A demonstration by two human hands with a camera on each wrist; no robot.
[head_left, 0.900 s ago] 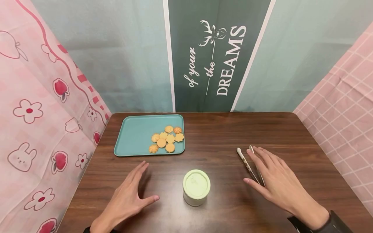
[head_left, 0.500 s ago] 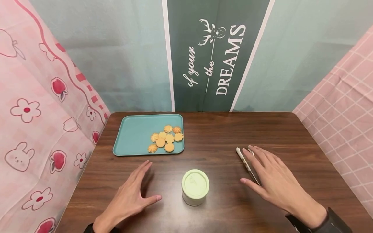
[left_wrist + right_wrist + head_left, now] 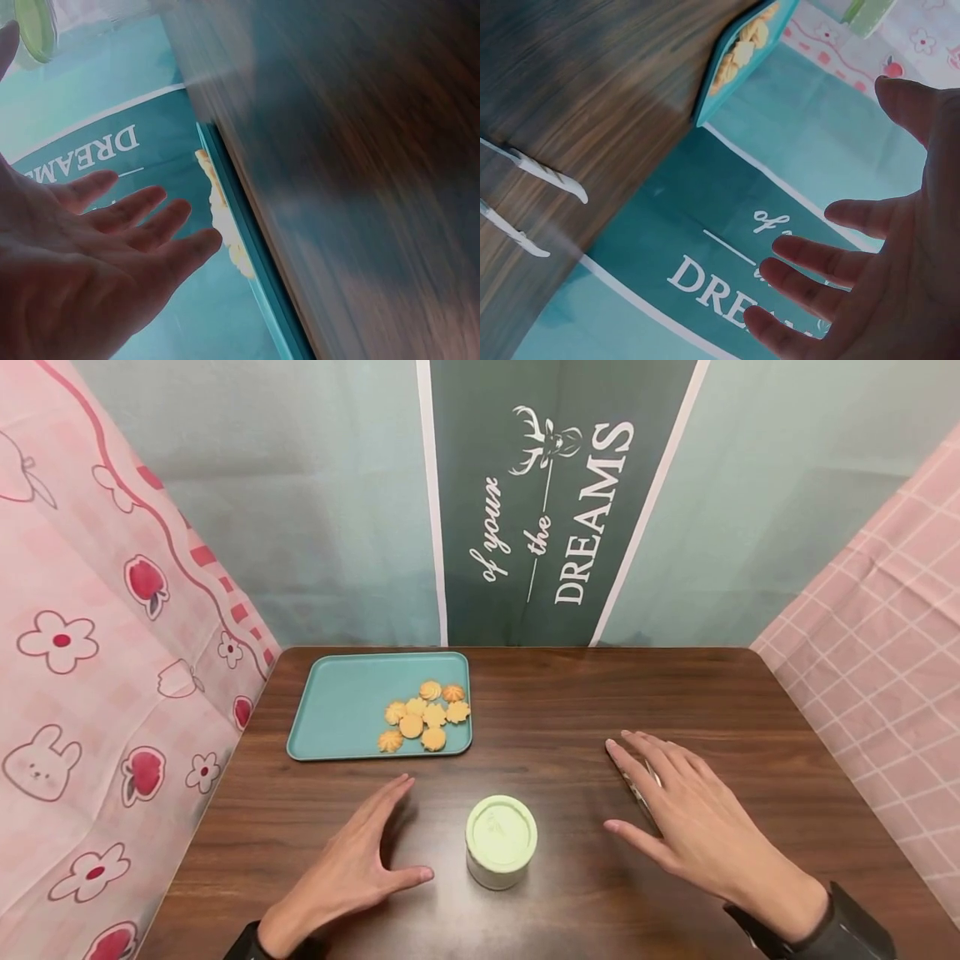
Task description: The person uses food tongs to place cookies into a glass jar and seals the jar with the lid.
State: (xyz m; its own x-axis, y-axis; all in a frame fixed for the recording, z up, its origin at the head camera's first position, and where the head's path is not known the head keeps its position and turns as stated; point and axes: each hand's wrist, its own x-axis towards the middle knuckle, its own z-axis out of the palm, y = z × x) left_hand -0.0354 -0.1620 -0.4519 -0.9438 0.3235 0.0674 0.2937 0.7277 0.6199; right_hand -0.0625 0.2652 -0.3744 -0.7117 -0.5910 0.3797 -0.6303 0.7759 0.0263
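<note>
A round light-green lidded jar (image 3: 501,842) stands on the table between my two hands. To its left is my left hand (image 3: 358,862), fingers spread and holding nothing. My right hand (image 3: 697,827), also spread and holding nothing, hovers on the jar's right, over a pair of slim tongs (image 3: 639,793) that it partly hides. In the right wrist view, the white ends of the tongs (image 3: 553,178) lie apart on the wood. The left wrist view shows my left palm (image 3: 97,262) and a slice of the jar (image 3: 36,28) at the top corner.
A teal tray (image 3: 337,710) lies at the back left of the brown wooden table (image 3: 570,710). Several cookies (image 3: 411,726) are gathered on its right half. Curtains hang on three sides: pink (image 3: 67,693) at left, green (image 3: 352,527) behind, pink grid (image 3: 885,610) at right.
Both hands have drawn inward toward the jar: the left to the right, the right to the left, covering more of the tongs. The jar and tray stay in place.
</note>
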